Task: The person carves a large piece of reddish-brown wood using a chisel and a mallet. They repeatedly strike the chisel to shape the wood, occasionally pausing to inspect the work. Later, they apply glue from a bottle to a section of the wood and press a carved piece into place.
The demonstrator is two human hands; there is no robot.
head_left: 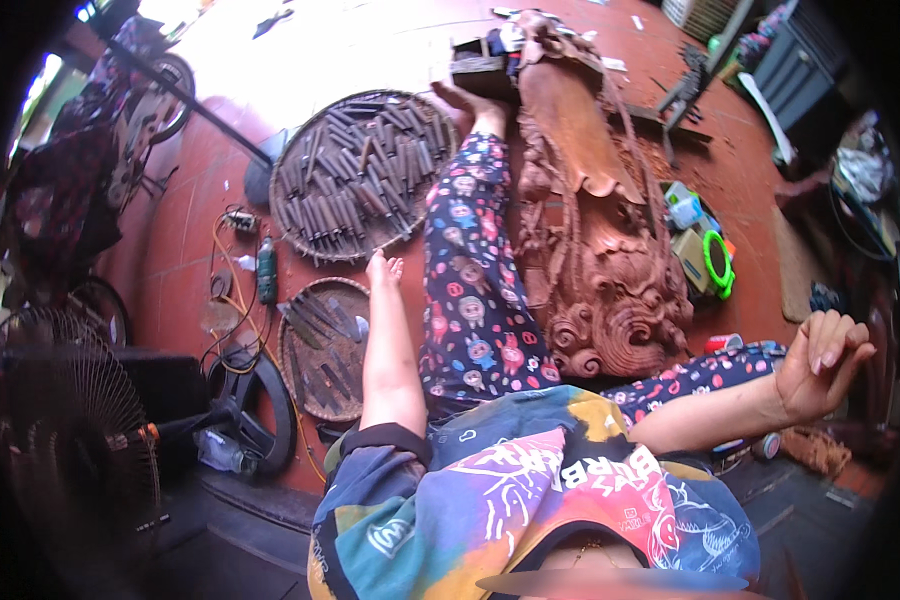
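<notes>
My left hand (pixel 384 270) is palm up by the near rim of a large round woven tray (pixel 410 243), its fingers stretched out with nothing in them. That tray holds many dark rod-shaped tools (pixel 355 165), apparently carving chisels. A smaller round basket (pixel 320 395), with several flat dark blades (pixel 315 325) in it, lies beside my left forearm. My right hand (pixel 822 362) is raised at the far right, fingers loosely bent and apart, with no object visible in it. Between my legs lies a large reddish-brown wood carving (pixel 610 270) with swirling relief; neither hand touches it.
At left are a standing fan (pixel 80 420), a green bottle (pixel 267 270), an orange cable (pixel 245 300) and a motorbike (pixel 135 150). Right of the carving sit a bright green ring (pixel 718 265) and a red can (pixel 722 343). A dark bin (pixel 795 75) stands far right on red tiles.
</notes>
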